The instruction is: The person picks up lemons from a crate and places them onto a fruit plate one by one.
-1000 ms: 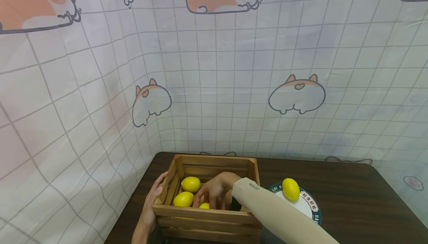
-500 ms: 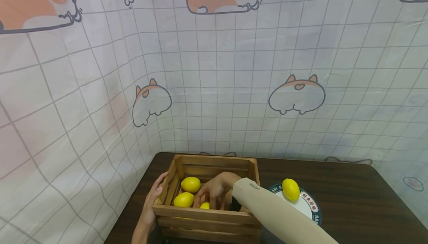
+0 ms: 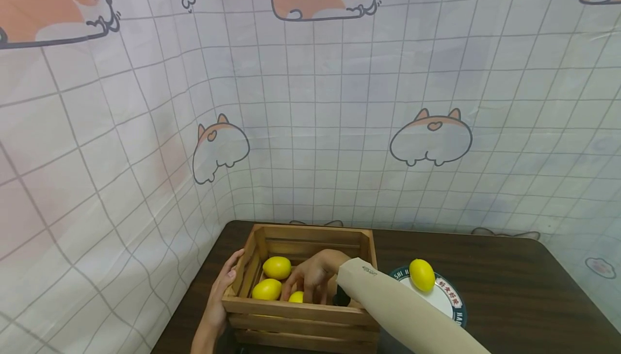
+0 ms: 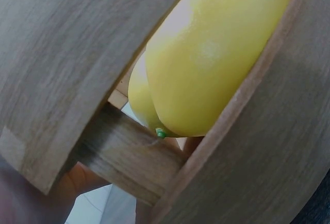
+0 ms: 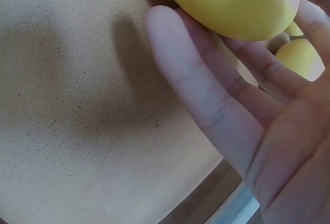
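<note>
My right hand (image 3: 312,276) reaches down into a slatted wooden crate (image 3: 301,311), its fingers curled round a yellow lemon (image 3: 296,297). In the right wrist view, that lemon (image 5: 237,7) lies between the fingers, just above the pale crate floor (image 5: 93,105). Left of this hand, two more lemons lie in the crate, a front one (image 3: 266,289) and a back one (image 3: 277,268). My left hand (image 3: 218,300) rests along the crate's left wall with its fingers extended. Lemons (image 4: 211,54) show through the slat gap in the left wrist view.
To the right of the crate is a white plate (image 3: 439,303) with a dark green patterned rim, bearing one lemon (image 3: 422,275). Both stand on a dark wood table (image 3: 504,289). A cartoon-printed, gridded curtain (image 3: 330,154) hangs behind and to the left.
</note>
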Tool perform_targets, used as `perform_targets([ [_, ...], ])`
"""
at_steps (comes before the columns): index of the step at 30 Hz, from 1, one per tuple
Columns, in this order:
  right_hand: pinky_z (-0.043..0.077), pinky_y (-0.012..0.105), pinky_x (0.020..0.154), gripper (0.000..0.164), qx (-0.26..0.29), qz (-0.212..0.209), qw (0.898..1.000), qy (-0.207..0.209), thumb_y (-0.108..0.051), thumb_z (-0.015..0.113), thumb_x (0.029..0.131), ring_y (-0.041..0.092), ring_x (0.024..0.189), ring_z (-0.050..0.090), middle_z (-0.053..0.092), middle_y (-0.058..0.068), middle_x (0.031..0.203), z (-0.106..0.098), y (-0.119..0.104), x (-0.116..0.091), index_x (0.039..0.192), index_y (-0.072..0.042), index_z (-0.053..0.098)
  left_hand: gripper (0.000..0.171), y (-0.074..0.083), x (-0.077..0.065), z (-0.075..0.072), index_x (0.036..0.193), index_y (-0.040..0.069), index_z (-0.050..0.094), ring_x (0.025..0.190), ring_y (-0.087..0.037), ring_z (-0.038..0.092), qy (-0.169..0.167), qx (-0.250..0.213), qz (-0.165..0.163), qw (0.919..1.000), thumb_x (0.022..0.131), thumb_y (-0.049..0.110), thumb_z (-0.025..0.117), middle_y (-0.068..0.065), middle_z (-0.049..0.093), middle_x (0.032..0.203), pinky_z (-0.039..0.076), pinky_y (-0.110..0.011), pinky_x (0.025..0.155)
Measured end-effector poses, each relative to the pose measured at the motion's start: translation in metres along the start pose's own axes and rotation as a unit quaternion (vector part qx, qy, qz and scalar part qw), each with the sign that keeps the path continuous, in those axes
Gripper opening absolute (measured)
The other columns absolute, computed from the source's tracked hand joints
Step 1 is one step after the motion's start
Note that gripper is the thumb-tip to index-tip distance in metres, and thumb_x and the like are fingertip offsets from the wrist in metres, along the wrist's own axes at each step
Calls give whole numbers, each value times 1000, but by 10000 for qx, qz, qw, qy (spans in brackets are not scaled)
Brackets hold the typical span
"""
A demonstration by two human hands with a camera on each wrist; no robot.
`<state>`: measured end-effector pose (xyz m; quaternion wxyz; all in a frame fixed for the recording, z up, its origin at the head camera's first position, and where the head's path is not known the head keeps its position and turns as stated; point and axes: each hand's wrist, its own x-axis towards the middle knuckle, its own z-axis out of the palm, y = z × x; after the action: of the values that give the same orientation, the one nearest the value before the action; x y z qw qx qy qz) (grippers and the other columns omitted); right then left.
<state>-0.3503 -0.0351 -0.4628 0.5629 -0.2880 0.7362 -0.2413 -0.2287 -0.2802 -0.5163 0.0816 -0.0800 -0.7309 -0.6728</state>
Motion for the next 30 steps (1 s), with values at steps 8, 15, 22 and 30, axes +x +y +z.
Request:
perform_targets([
  [8, 62, 36, 69, 52, -229, -24, 9997, 54, 14, 67, 89, 19, 89, 66, 61, 4, 115, -1, 0, 1, 121, -27, 70, 53, -1, 0, 0, 161, 21, 30, 138, -18, 42, -43, -84, 39, 9999, 110, 32, 28, -12, 29, 164, 34, -64, 109],
  [15, 62, 36, 67, 50, -162, -117, 9997, 136, 15, 67, 88, 19, 87, 66, 62, 6, 111, 1, -1, 0, 118, -25, 70, 52, -1, 0, 0, 161, 22, 30, 139, -16, 41, -37, -93, 27, 9999, 110, 32, 28, -10, 28, 165, 33, -63, 110],
  [22, 61, 35, 67, 49, -42, -48, 9999, 99, 14, 67, 88, 21, 91, 66, 61, 6, 114, 1, -1, 0, 121, -23, 67, 53, 0, 0, 0, 161, 21, 30, 138, -13, 41, 6, -79, 18, 10000, 110, 32, 28, -9, 28, 165, 33, -63, 110],
  [30, 62, 40, 73, 49, -130, -80, 9998, 86, 14, 67, 88, 20, 87, 66, 60, 5, 111, 0, -2, -1, 128, -14, 63, 52, -1, 1, 0, 161, 22, 31, 139, -15, 39, -6, -78, 19, 10000, 110, 32, 28, -9, 28, 165, 32, -63, 111],
])
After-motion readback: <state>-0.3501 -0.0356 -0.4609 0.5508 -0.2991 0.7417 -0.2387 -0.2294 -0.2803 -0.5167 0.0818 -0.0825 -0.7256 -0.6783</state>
